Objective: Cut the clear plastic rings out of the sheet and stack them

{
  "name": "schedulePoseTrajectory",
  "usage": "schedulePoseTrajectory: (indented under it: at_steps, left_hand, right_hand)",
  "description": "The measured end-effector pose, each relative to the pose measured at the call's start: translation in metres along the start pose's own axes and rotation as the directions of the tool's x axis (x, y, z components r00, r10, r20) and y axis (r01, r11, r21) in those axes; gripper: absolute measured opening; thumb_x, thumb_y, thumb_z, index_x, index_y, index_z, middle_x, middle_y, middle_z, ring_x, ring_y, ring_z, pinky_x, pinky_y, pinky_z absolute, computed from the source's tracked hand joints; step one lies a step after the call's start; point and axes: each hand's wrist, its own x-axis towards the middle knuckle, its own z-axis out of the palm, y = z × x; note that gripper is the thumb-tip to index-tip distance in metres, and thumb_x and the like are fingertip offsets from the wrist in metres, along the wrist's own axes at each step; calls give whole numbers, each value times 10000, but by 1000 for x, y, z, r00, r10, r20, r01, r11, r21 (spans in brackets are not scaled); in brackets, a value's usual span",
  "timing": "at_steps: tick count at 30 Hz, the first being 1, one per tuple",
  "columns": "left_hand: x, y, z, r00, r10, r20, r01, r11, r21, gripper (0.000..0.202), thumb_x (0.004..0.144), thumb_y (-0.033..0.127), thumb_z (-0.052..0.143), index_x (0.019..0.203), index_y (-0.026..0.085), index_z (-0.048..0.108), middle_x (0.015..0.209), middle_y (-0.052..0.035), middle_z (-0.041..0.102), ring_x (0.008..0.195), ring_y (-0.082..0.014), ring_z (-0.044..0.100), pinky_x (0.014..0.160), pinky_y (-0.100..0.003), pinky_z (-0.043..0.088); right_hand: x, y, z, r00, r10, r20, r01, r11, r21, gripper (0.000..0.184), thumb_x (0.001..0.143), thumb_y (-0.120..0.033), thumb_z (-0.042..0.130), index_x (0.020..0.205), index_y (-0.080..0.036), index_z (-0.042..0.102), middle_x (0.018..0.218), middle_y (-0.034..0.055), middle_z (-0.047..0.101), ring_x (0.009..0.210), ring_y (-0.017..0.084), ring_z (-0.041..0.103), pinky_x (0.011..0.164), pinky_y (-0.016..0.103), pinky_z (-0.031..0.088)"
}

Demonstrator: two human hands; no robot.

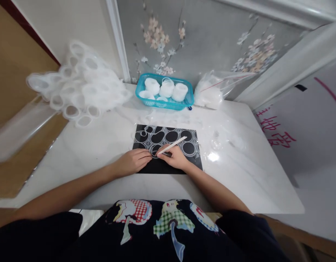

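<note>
While the right hand's [175, 157] fingers clamp one white stick [174, 144], the left hand's [135, 160] lie together, tips on one ring-patterned black sheet [160, 168] midway between the tabletop's [239, 178] side edges, one basket [168, 106] with five visible rolls [179, 92] and one bag [210, 95] standing along its far edge.

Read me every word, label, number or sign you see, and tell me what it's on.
"爱": reddish handwriting on the pale board at right.
"她", probably: same writing, just left of it.
One more mark beyond that: too small and blurred to read.
Black sheet, blue basket, dark shirt: no lettering I can make out.
</note>
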Motion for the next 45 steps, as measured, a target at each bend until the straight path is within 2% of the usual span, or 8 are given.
schedulePoseTrajectory:
  at_steps: [8,14,21,25,29,37,40,45]
  left_hand:
    - [0,3,0,994,-83,75,89,993,-80,269,997,164,466,1043,155,731,1076,-107,749,1104,-225,676,998,-404,563]
    - [2,4,-1,993,-69,91,74,996,-49,283,1000,154,451,1032,145,732,1074,-113,751,1090,-235,685,996,-396,558]
    - [1,4,0,987,-107,118,117,989,-86,271,989,160,463,1034,174,729,1114,-96,741,1119,-231,658,1012,-395,518]
    - [0,10,-1,994,-75,74,79,996,-44,284,1002,145,451,1035,198,728,1116,-80,744,1066,-234,648,907,-388,510]
    - [1,18,0,993,-54,108,51,998,25,297,1015,154,434,1021,209,726,1119,-48,748,957,-207,640,785,-339,469]
    - [1,24,5,997,0,81,-13,987,162,270,964,79,456,1008,168,707,1110,-45,748,851,-181,599,702,-316,414]
    - [2,24,6,993,-48,110,34,991,128,254,925,78,481,991,162,712,1081,-48,746,814,-180,585,703,-310,430]
    - [3,24,7,961,-248,123,246,969,37,222,888,107,532,940,172,738,788,-52,650,736,-177,559,669,-274,442]
  right_hand:
    - [-2,5,0,1000,-20,11,20,999,-40,175,874,-356,645,838,-234,764,890,62,769,856,232,710,825,376,557]
    - [-3,5,-1,1000,-19,24,21,997,-72,157,870,-329,647,831,-241,771,881,58,767,852,232,703,816,371,555]
    - [-4,3,-1,999,10,53,2,972,-233,112,849,-286,669,846,-258,777,882,57,766,897,250,680,839,396,542]
    - [-6,2,1,996,-71,55,83,966,-244,132,865,-230,643,858,-261,772,899,50,784,924,259,665,875,418,532]
    - [-7,3,3,998,-58,28,63,968,-244,125,858,-206,653,859,-258,766,915,48,786,948,258,669,881,414,537]
    - [-8,6,3,994,-105,12,104,955,-278,123,859,-179,657,868,-256,752,910,39,788,940,246,679,869,409,559]
    - [-9,5,4,992,-126,18,125,946,-300,132,866,-176,644,856,-259,746,911,31,790,922,241,681,859,405,564]
    - [-10,3,6,975,-221,28,212,881,-423,166,900,-179,582,843,-242,724,917,31,790,884,222,687,852,386,568]
